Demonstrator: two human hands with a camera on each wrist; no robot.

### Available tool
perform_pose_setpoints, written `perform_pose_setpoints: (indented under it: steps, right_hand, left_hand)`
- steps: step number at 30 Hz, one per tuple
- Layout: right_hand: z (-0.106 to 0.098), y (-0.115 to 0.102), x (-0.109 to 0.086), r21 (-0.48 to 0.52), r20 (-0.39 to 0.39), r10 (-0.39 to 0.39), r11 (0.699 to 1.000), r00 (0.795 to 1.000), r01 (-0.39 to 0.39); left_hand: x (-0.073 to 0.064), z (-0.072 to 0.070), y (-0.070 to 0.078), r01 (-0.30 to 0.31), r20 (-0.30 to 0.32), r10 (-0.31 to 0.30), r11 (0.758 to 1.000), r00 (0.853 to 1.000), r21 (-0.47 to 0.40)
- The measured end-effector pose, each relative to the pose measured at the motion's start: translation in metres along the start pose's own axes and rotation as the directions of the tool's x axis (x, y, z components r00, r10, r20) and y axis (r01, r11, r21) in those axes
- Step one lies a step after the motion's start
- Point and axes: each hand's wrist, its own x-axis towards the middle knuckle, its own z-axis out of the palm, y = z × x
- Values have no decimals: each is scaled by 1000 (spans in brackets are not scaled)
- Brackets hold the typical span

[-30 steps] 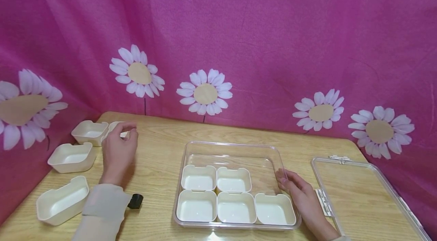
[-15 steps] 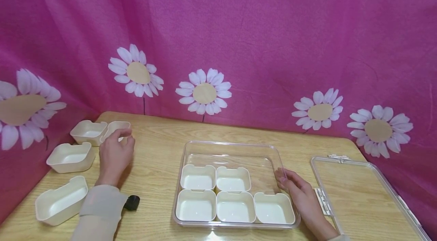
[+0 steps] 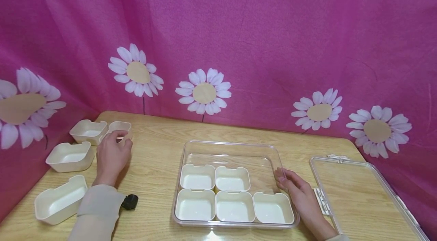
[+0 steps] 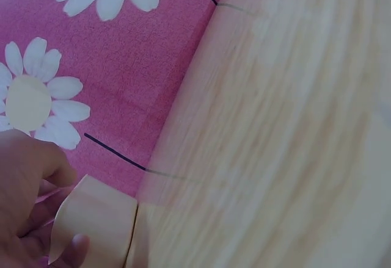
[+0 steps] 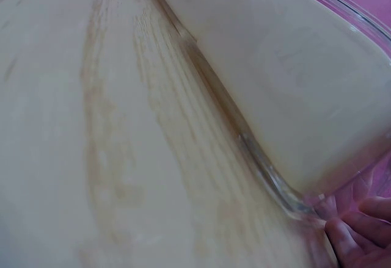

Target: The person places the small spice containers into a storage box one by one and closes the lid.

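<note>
My left hand [image 3: 112, 157] is at a small cream bin [image 3: 120, 125] at the table's far left. In the left wrist view the bin [image 4: 95, 225] sits between my thumb, on its near wall, and my curled fingers. My right hand [image 3: 304, 197] rests with relaxed fingers against the right outer wall of a clear plastic box [image 3: 235, 143]. Its fingers also show at the box's lower corner in the right wrist view. Inside the box, several cream bins [image 3: 235, 207] stand upright, three along the front and two behind them at the left.
More cream bins stand on the left of the wooden table [image 3: 153, 180]: one at the back [image 3: 88, 131], one in the middle [image 3: 69, 157] and a longer front one [image 3: 61, 200]. A clear hinged lid [image 3: 368, 191] lies at the right. A pink daisy curtain [image 3: 239, 43] borders the table.
My left hand has moved a little left and toward me, uncovering more of the small bin at the back. My right hand has stayed against the clear box.
</note>
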Motion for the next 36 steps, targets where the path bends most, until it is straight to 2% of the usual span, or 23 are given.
perform_pose_setpoints:
  steps: [4, 8, 13, 25, 36]
  right_hand:
    - [0, 0, 0, -3, 2, 0, 1000, 1000, 0]
    - [1, 0, 1, 28, 4, -34, 999, 999, 34]
    - [1, 0, 1, 47, 11, -55, 997, 998, 54]
    - [1, 1, 1, 43, 8, -26, 999, 1000, 26]
    - [1, -1, 1, 53, 13, -37, 998, 999, 36]
  left_hand:
    - [0, -2, -1, -11, 59, 7, 998, 998, 66]
    - [0, -2, -3, -42, 98, 31, 992, 995, 115]
    - [-1, -1, -5, -72, 104, 57, 987, 993, 145]
    - [-2, -4, -3, -42, 93, 27, 986, 995, 160]
    - [-2, -4, 0, -44, 90, 31, 988, 995, 149]
